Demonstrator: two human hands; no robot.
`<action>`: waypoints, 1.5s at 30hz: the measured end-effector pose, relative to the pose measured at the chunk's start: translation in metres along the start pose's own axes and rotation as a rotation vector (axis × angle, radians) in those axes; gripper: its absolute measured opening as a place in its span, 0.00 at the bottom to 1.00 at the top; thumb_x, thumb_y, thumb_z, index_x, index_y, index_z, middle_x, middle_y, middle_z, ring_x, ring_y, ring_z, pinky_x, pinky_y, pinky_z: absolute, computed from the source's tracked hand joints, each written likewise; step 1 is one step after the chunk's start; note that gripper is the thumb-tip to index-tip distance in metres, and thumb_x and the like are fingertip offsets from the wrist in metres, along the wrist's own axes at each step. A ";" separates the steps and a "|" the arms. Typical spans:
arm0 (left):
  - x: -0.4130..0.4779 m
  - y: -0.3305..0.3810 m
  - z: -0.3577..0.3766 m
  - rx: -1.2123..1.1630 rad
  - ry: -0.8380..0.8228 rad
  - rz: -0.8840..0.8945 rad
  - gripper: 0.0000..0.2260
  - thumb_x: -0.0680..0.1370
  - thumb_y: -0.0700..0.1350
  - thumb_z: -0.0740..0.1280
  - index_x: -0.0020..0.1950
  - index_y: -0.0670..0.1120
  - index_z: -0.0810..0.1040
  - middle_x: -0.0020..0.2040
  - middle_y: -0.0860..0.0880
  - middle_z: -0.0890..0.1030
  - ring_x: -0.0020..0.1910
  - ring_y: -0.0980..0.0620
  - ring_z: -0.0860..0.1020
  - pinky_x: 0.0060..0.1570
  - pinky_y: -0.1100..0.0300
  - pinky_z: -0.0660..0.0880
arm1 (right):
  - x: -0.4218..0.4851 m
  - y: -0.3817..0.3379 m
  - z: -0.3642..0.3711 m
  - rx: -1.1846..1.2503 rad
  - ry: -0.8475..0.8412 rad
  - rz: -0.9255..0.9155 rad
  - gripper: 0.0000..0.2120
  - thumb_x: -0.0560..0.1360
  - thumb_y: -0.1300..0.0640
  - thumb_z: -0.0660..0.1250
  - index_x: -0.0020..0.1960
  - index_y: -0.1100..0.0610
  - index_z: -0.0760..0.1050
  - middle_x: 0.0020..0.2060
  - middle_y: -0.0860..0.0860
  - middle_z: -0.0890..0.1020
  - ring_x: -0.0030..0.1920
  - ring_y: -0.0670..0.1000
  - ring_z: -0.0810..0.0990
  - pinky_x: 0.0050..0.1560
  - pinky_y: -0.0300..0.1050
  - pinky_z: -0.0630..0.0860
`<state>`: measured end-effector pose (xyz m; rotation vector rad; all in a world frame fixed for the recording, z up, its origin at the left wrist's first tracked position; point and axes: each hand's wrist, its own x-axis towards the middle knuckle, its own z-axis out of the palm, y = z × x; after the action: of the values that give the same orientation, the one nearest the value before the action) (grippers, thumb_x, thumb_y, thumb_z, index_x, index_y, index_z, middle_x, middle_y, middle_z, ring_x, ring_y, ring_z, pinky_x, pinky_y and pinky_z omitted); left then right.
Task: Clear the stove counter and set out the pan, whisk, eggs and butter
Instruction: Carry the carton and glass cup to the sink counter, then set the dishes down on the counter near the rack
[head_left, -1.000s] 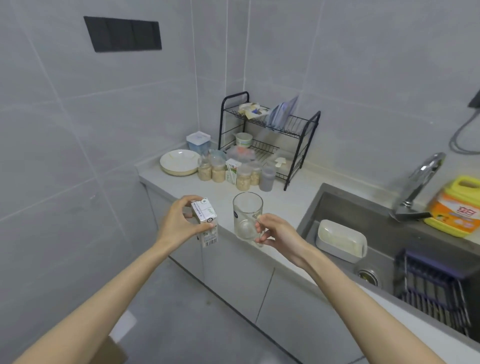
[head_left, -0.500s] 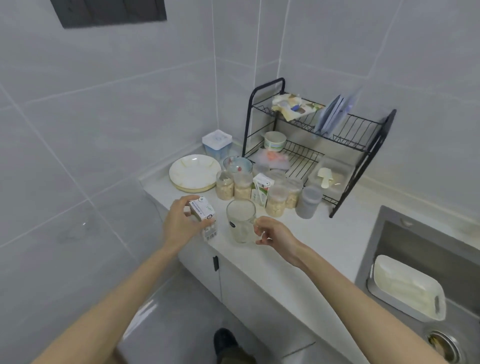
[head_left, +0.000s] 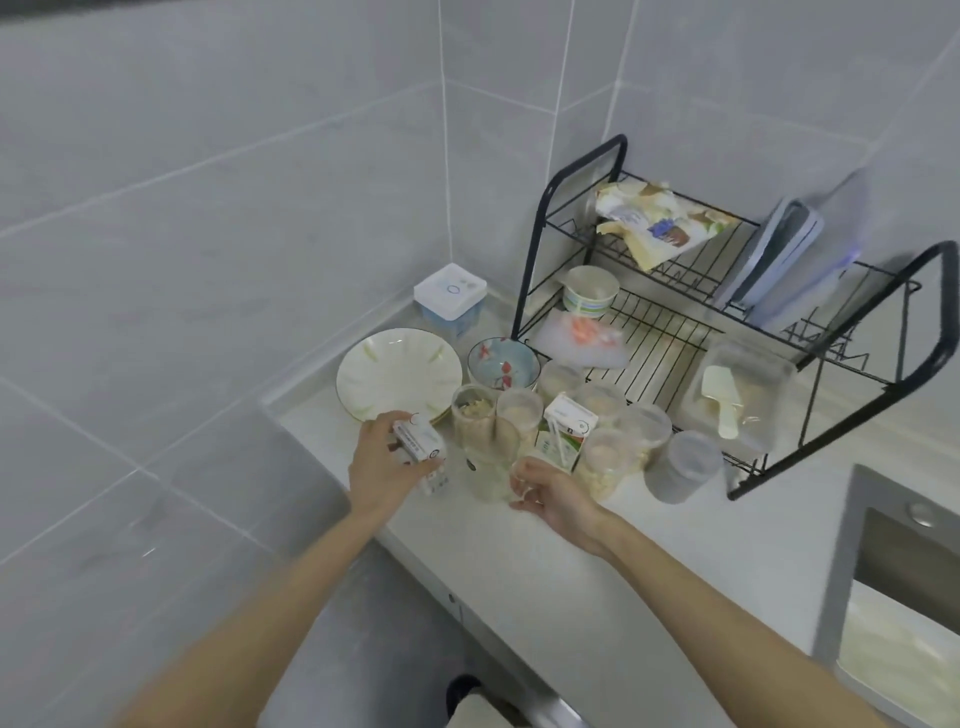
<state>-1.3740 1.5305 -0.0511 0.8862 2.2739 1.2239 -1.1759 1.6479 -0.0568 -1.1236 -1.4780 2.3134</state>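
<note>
Your left hand (head_left: 382, 465) was clamped around a small white carton (head_left: 420, 448), fingers wrapped over its top and side, held at the near edge of the table (head_left: 649, 551) just in front of the white plate (head_left: 397, 371); your right hand (head_left: 553, 493) was closed on the handle side of a clear glass mug (head_left: 488, 460), which stood upright just right of that carton, its base at or just above the table top, which I could not tell; behind the mug stood a cluster of clear jars (head_left: 608, 462) with pale contents, a second small carton (head_left: 563, 434) with a straw among them, and a patterned bowl (head_left: 501, 366) beside the plate; a black wire dish rack (head_left: 675, 332) filled the corner to the right, with a paper cup (head_left: 591, 291) on its lower tier; a lidded white box (head_left: 449, 299) sat against the wall; the sink (head_left: 904, 577) showed at the right edge; pan, whisk, eggs and butter lay outside your view.
</note>
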 end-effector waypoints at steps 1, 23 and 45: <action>0.002 0.000 0.001 0.003 -0.002 -0.001 0.27 0.63 0.47 0.80 0.56 0.57 0.71 0.55 0.56 0.71 0.51 0.54 0.78 0.53 0.55 0.76 | 0.003 -0.001 -0.001 0.002 -0.010 -0.001 0.10 0.79 0.63 0.57 0.39 0.56 0.68 0.35 0.50 0.72 0.27 0.43 0.68 0.50 0.43 0.73; 0.006 0.006 0.001 0.024 -0.173 -0.007 0.31 0.71 0.43 0.73 0.71 0.50 0.65 0.67 0.46 0.65 0.63 0.51 0.69 0.56 0.62 0.65 | -0.016 -0.005 0.017 -0.341 0.497 -0.112 0.06 0.78 0.61 0.60 0.51 0.51 0.71 0.50 0.47 0.76 0.52 0.50 0.76 0.57 0.47 0.75; -0.233 0.160 0.061 -0.099 -0.952 0.633 0.18 0.77 0.39 0.64 0.66 0.50 0.73 0.58 0.53 0.76 0.55 0.53 0.76 0.51 0.63 0.70 | -0.386 0.105 0.033 0.097 1.209 -0.296 0.12 0.76 0.58 0.67 0.59 0.55 0.75 0.51 0.52 0.80 0.47 0.49 0.80 0.54 0.48 0.76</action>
<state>-1.1163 1.4698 0.0650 1.7504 1.1949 0.8134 -0.9025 1.3758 0.0557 -1.6447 -0.9043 1.0438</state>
